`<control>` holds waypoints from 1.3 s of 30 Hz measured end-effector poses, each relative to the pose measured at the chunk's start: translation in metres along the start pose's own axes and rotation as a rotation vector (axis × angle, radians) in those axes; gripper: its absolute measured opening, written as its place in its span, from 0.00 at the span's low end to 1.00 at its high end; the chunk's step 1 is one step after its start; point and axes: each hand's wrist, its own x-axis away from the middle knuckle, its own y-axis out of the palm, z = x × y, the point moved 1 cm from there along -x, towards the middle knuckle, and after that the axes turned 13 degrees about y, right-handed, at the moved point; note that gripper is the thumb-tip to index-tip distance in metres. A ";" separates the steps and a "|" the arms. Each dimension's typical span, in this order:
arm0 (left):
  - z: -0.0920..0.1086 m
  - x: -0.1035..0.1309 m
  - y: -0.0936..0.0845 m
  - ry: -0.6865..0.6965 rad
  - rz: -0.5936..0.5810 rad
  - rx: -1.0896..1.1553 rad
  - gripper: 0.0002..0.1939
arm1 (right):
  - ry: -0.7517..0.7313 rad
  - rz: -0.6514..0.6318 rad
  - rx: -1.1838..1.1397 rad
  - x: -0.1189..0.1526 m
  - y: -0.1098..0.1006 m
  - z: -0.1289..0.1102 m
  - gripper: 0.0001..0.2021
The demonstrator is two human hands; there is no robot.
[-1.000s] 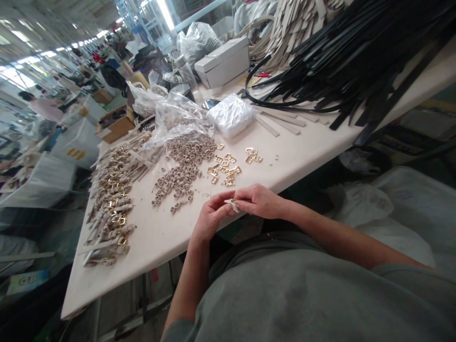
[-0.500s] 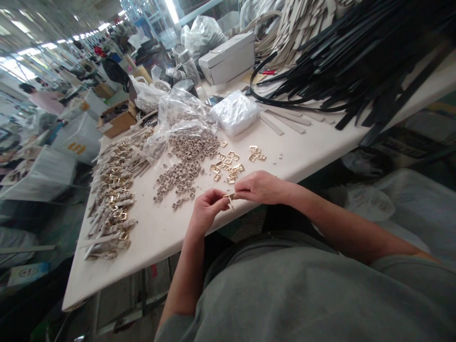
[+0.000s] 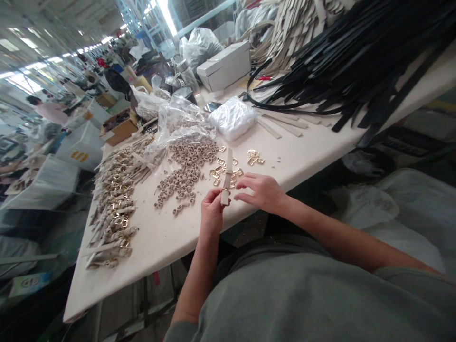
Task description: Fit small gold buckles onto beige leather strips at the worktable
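Right hand (image 3: 259,191) now off beige strap (image 3: 228,175)

No lettering is legible: the orange mark (image 3: 79,155) on the whitish bin (image 3: 93,145) at left and white print (image 3: 406,148) below the surface (image 3: 153,247) at right are blurred.

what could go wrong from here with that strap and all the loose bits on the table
The beige strap is held only by the left hand, near the table's front edge, so it might drop to the floor if the grip slips.

The open right hand is close to loose gold buckles and could scatter them.

The small beige loops lie loose too; a brush could spread them.
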 end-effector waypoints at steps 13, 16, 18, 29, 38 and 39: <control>-0.015 0.013 0.023 -0.041 -0.085 -0.049 0.16 | 0.433 -0.199 -0.915 0.006 0.024 0.003 0.23; -0.013 0.011 0.023 0.024 -0.119 -0.126 0.15 | 0.477 -0.191 -1.006 0.002 0.026 0.005 0.22; -0.011 0.005 0.021 0.053 -0.185 -0.201 0.14 | 0.476 -0.178 -1.021 -0.002 0.026 0.007 0.21; 0.027 -0.095 -0.046 0.398 -0.066 -1.337 0.04 | 0.478 -0.191 -0.974 -0.010 0.025 0.022 0.27; 0.019 -0.097 -0.043 0.316 -0.146 -1.215 0.06 | 0.494 -0.249 -0.941 -0.009 0.029 0.020 0.29; 0.018 -0.091 -0.040 0.284 -0.151 -1.053 0.07 | 0.489 -0.251 -0.914 -0.008 0.029 0.019 0.28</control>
